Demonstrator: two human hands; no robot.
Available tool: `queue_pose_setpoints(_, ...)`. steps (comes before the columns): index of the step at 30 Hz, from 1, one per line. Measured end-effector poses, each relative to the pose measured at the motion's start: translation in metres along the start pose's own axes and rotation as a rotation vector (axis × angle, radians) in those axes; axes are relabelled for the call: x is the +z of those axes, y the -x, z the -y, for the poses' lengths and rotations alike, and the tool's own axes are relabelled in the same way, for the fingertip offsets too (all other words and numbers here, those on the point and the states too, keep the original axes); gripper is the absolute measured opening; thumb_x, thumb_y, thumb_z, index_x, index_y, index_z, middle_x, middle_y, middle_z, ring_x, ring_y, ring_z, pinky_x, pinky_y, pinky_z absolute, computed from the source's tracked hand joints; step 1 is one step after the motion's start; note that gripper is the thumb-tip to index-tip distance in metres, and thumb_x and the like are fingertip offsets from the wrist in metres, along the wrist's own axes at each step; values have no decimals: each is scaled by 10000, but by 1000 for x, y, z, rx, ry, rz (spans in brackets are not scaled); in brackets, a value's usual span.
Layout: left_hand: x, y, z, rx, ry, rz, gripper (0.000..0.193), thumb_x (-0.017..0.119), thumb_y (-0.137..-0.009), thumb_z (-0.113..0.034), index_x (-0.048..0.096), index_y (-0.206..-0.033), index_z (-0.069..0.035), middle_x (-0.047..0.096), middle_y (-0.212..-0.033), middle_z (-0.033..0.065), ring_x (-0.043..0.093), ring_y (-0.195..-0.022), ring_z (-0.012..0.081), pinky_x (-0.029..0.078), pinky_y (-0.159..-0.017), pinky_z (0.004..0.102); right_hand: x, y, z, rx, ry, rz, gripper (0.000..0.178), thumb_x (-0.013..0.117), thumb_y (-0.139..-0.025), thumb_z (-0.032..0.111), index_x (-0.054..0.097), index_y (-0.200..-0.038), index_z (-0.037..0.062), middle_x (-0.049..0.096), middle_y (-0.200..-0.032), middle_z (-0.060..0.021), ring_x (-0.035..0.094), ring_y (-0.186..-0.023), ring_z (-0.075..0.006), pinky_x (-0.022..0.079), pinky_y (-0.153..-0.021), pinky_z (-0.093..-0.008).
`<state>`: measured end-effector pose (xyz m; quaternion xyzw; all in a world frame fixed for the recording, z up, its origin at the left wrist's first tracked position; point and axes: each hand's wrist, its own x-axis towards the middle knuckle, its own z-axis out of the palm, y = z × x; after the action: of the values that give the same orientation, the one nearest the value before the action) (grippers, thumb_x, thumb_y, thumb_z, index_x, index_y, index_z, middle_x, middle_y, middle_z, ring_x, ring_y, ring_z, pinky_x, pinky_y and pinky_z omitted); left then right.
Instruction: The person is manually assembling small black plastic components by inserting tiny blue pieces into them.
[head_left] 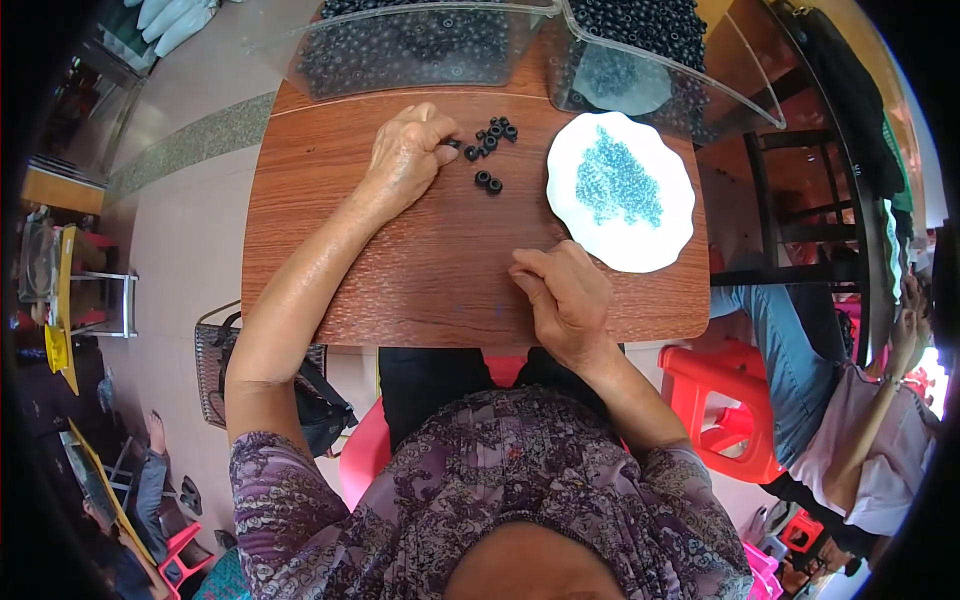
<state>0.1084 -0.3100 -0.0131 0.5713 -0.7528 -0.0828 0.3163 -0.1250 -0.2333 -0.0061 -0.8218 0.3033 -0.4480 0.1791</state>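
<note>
My left hand (410,155) is at the far side of the wooden table, its thumb and fingers closed on a black bead (453,143) that shows at the fingertips. Just right of it lies a loose cluster of small black beads (490,142), with a pair of beads (489,183) a little nearer to me. Over the near right part of the table my right hand (568,300) is closed, thumb against the curled forefinger. Whatever it may hold is too small or hidden to see. Beyond that hand sits a white scalloped plate (675,225) carrying a heap of tiny blue-green beads (617,180).
Two clear plastic bins of black beads, a left bin (420,70) and a right bin (640,75), stand along the table's far edge. A red stool (715,410) is at the right. Another person (850,430) sits beyond it. A black bag (325,405) is at my left.
</note>
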Motion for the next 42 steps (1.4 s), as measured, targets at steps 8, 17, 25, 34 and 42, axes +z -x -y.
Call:
queue_pose_setpoints(8, -17, 24, -40, -584, 1112, 27, 181, 655, -739, 72, 633, -899, -10, 640, -842, 62, 574, -686, 126, 456, -596, 241, 1, -8, 0, 73, -31, -14, 219, 649, -721, -75, 618, -928, -12, 597, -716, -97, 567, -647, -233, 438, -582, -292)
queue_pose_setpoints(17, -8, 46, -81, -666, 1598, 38, 244, 634, -762, 87, 579, -989, 15, 643, -887, 94, 600, -750, 144, 456, -615, 242, -8, -34, 8, 160, -94, -91, 302, 668, -698, -82, 640, -988, -4, 605, -914, -83, 567, -807, -162, 447, -683, -252)
queue_pose_setpoints(25, 3, 57, -94, -727, 1847, 42, 167, 615, -813, 39, 576, -975, 34, 631, -837, 94, 603, -719, 158, 448, -607, 254, -7, -30, -1, 60, -58, -96, 239, 686, -703, -41, 667, -935, 10, 641, -905, -87, 568, -829, -200, 446, -728, -287)
queue_pose_setpoints(34, 17, 61, -96, -746, 1950, 12, 208, 609, -833, 12, 576, -1036, 46, 637, -847, 96, 599, -710, 156, 456, -617, 253, -7, -31, 5, 100, -16, -109, 211, 670, -713, -61, 667, -913, 5, 634, -864, -74, 560, -806, -194, 440, -714, -291)
queue_pose_setpoints(42, 14, 67, -93, -701, 1777, 78, 204, 616, -838, -11, 615, -1029, 60, 636, -848, 86, 587, -702, 132, 453, -617, 239, -3, -23, 3, 34, 101, -109, 260, 705, -630, -81, 690, -866, 25, 625, -829, -48, 544, -775, -184, 439, -659, -278)
